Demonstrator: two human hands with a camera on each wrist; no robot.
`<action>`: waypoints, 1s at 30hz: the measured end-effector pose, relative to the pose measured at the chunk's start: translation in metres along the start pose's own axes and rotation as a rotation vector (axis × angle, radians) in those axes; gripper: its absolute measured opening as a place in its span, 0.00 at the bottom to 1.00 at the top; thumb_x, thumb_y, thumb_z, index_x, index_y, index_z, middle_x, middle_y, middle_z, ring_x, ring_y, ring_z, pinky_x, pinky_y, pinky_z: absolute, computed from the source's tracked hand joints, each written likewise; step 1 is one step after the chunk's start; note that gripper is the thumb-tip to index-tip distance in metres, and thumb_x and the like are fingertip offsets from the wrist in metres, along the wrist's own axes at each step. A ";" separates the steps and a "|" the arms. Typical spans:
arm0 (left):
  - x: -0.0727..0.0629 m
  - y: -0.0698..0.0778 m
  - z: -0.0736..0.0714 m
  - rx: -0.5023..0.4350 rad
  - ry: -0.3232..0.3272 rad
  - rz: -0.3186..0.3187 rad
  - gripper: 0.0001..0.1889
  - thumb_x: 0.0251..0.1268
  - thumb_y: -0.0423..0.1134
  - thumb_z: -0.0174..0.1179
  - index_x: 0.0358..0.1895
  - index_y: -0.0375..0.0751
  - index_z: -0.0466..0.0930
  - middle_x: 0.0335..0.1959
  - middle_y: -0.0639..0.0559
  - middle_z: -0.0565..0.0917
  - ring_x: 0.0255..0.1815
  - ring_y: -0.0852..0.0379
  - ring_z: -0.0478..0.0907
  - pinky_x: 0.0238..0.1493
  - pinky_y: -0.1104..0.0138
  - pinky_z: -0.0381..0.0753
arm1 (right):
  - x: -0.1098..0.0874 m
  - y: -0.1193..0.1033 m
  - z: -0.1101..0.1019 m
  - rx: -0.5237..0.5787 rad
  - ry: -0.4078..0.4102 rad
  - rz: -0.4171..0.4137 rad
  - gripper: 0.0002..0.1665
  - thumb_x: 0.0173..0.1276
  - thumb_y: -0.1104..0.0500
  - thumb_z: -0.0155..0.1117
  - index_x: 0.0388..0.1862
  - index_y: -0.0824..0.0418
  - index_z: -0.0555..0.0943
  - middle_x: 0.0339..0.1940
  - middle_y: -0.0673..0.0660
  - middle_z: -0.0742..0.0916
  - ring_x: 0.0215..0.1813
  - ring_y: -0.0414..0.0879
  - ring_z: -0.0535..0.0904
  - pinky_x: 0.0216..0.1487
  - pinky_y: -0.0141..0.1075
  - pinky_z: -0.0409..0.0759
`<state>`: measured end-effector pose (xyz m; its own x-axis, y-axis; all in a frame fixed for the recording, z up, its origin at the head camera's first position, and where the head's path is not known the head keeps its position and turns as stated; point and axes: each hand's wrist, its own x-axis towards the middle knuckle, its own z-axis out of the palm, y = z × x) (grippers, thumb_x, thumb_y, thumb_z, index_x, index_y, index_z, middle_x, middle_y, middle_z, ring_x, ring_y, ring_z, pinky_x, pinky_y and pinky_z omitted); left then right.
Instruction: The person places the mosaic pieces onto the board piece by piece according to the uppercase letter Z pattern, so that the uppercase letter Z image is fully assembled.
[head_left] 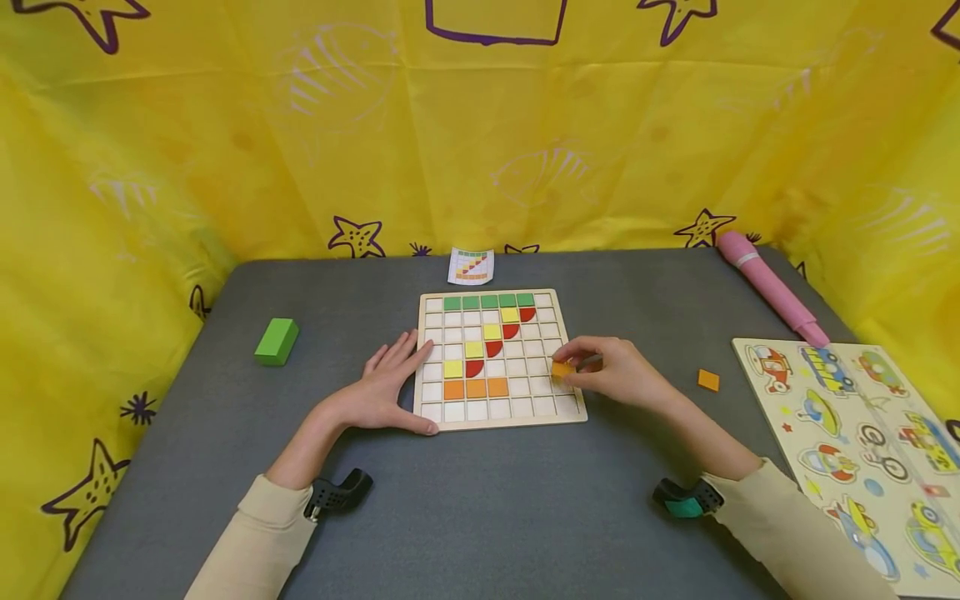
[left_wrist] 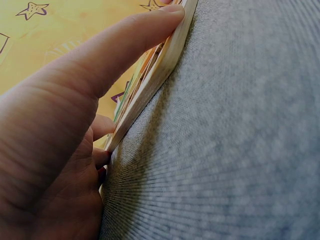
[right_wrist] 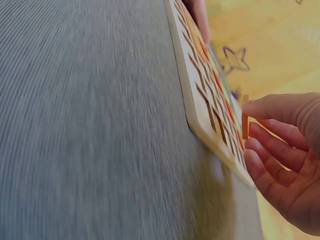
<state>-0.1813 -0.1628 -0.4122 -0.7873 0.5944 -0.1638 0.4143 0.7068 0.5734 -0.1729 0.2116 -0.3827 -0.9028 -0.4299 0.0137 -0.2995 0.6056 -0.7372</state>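
A square wooden grid board (head_left: 500, 426) lies on the grey table. Green tiles (head_left: 489, 301) line its top row, and yellow squares with red quarter-round pieces (head_left: 474, 368) step diagonally down to the left. Three orange tiles (head_left: 476, 388) fill part of a lower row. My left hand (head_left: 378, 393) rests on the board's left side, fingers extended, with the thumb at the near left corner. Over the board's right side, my right hand (head_left: 618, 371) pinches an orange square tile (right_wrist: 245, 117) between thumb and fingers; the right wrist view shows the tile edge-on, above the board.
Another orange tile (head_left: 708, 380) lies right of the board. A small pattern card (head_left: 471, 267) is behind it, a green block (head_left: 276, 342) to the left. At the right are a pink cylinder (head_left: 776, 292) and a vehicle puzzle board (head_left: 780, 429). Yellow cloth (head_left: 450, 125) surrounds the table.
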 end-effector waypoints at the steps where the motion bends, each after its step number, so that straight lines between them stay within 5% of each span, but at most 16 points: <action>1: 0.000 0.000 0.000 -0.003 0.003 0.004 0.65 0.45 0.67 0.71 0.80 0.43 0.40 0.79 0.42 0.33 0.78 0.47 0.26 0.71 0.46 0.30 | 0.002 -0.002 0.003 0.001 -0.009 -0.010 0.16 0.59 0.60 0.74 0.47 0.56 0.85 0.38 0.48 0.86 0.43 0.45 0.79 0.47 0.40 0.80; 17: 0.001 0.001 -0.001 -0.022 0.009 0.008 0.64 0.45 0.65 0.72 0.79 0.41 0.40 0.79 0.41 0.34 0.78 0.45 0.27 0.71 0.45 0.30 | 0.021 -0.019 0.039 -0.106 -0.062 -0.218 0.14 0.57 0.65 0.72 0.44 0.58 0.86 0.39 0.48 0.86 0.42 0.44 0.78 0.44 0.36 0.77; 30: 0.000 0.001 -0.001 -0.019 0.008 0.010 0.65 0.44 0.67 0.71 0.79 0.42 0.40 0.79 0.41 0.33 0.78 0.45 0.27 0.71 0.45 0.30 | 0.021 -0.021 0.041 -0.116 -0.066 -0.230 0.15 0.58 0.66 0.71 0.45 0.58 0.86 0.41 0.47 0.87 0.44 0.44 0.80 0.46 0.39 0.78</action>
<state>-0.1811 -0.1630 -0.4111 -0.7870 0.5981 -0.1516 0.4132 0.6934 0.5903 -0.1732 0.1624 -0.3941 -0.7861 -0.6055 0.1246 -0.5310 0.5582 -0.6375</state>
